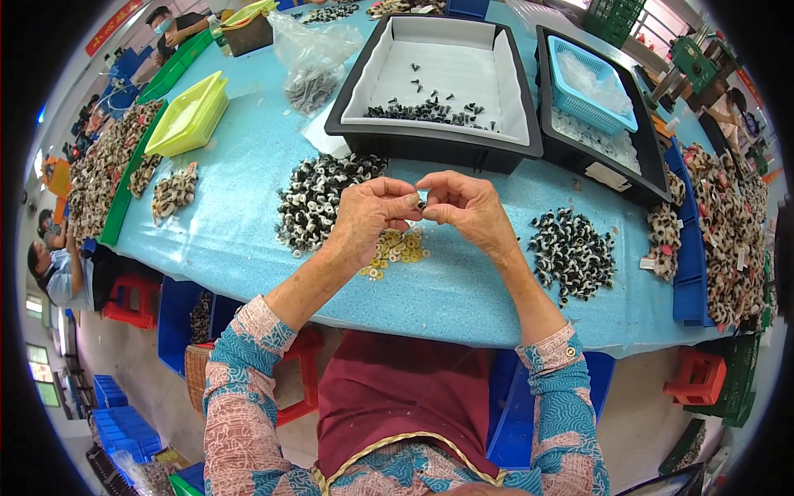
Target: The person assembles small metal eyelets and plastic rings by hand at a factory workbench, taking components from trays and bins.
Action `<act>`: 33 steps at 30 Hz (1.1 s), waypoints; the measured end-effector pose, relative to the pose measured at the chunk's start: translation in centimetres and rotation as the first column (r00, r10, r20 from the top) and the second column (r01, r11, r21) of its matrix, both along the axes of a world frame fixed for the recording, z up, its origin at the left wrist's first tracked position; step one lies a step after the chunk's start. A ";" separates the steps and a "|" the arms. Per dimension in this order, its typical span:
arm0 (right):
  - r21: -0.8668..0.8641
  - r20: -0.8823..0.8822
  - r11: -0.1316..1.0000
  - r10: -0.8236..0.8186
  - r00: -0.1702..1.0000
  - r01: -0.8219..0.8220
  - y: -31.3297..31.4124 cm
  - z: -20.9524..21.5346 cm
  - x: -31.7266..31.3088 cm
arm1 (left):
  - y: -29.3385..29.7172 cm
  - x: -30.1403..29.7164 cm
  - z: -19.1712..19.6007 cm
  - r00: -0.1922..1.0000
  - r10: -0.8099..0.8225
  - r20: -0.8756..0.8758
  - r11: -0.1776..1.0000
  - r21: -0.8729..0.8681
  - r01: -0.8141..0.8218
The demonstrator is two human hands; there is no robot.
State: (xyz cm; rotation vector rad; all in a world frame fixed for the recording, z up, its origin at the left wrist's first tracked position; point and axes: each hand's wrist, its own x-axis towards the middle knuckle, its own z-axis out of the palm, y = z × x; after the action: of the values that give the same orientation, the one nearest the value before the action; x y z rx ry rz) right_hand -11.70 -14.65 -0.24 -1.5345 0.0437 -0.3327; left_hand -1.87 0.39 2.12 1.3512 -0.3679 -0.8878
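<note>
Tray (351, 107) holds dark screws (430, 110) (hands (422, 207) pinching).

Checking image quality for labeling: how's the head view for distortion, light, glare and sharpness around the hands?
Head view: strong fisheye, the table edge bows and the corners go black; light is even and soft, with no hard shadows; mild glare on the clear plastic bag; left hand and right hand are sharp, but the small part pinched between them is too tiny to make out; rim details are squeezed and smeared.
</note>
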 end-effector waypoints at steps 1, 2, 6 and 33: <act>-0.001 -0.001 1.000 -0.003 1.000 0.003 0.0 0.0 -0.1 | 0.1 -0.2 0.2 1.000 -0.003 -0.001 1.000 -0.001 0.003; -0.176 0.052 0.983 -0.050 0.997 0.058 0.0 0.1 -0.1 | 0.2 -0.5 0.4 0.998 0.009 -0.056 1.000 -0.012 -0.009; -0.543 0.370 0.808 -0.013 0.929 0.228 0.9 -0.6 0.7 | 1.8 -0.9 0.5 0.990 0.066 -0.126 0.996 -0.059 -0.074; -0.997 -0.056 0.072 -0.555 0.830 -0.019 -4.1 4.0 -10.8 | 8.8 -8.4 -6.5 0.704 0.320 0.633 0.947 -0.203 -0.248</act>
State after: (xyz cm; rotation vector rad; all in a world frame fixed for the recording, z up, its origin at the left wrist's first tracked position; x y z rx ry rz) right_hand -22.50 -18.78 3.76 -3.0406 0.6352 -0.3174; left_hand -10.32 9.21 -4.35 1.5484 -0.7168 -0.0901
